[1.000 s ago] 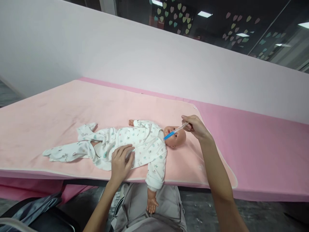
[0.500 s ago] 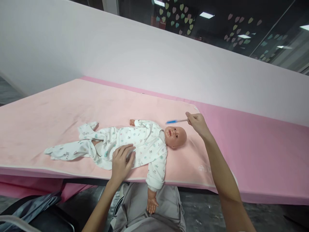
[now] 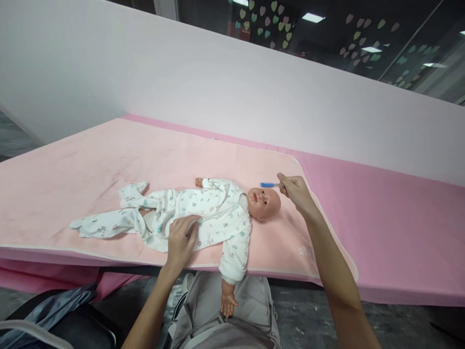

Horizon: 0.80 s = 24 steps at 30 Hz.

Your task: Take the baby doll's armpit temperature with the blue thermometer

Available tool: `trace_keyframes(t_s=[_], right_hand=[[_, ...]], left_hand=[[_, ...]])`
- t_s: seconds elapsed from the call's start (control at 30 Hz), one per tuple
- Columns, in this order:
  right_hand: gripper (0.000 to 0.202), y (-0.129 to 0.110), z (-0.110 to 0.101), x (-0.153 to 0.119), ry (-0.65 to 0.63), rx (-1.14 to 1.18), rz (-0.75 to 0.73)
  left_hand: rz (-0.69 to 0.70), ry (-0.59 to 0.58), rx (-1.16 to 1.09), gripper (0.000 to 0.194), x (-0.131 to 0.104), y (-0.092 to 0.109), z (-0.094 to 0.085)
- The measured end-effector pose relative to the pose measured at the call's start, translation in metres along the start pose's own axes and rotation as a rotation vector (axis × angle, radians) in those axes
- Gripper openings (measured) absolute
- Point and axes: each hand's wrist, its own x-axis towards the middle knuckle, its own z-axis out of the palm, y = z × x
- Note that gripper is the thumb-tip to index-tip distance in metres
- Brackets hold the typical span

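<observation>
A baby doll (image 3: 221,206) in a white printed outfit lies on its back, its bald head (image 3: 269,203) to the right. My left hand (image 3: 181,240) rests on the doll's waist, fingers loosely curved, with a gap between thumb and forefinger. Just above and right of the head is my right hand (image 3: 292,189), closed around the thin end of a blue-headed stick (image 3: 268,184). The blue head points left, close over the side of the doll's head; whether it touches cannot be made out. One doll arm (image 3: 232,276) hangs over the table's near edge.
Under the doll spreads a peach mat (image 3: 90,160) on a pink-covered table (image 3: 395,228). A white wall (image 3: 218,87) rises behind it, below a dark window with heart stickers. A black chair (image 3: 80,325) with cloth over it stands at the lower left.
My right hand has lowered slightly, and the blue-headed stick has moved right and is closer to the doll's head. The fingers of my left hand have drawn in a little on the doll's waist.
</observation>
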Motion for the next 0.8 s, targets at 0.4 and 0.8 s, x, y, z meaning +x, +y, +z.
trace_keyframes(t_s=[0.4, 0.8], right_hand=[[0.051, 0.090, 0.004, -0.102, 0.198, -0.148, 0.234], [0.033, 0.114, 0.083, -0.154, 0.370, -0.777, -0.117]], left_hand=[[0.144, -0.152, 0.021, 0.025, 0.054, 0.065, 0.034], [0.170, -0.324, -0.021, 0.017, 0.064, 0.059, 0.067]])
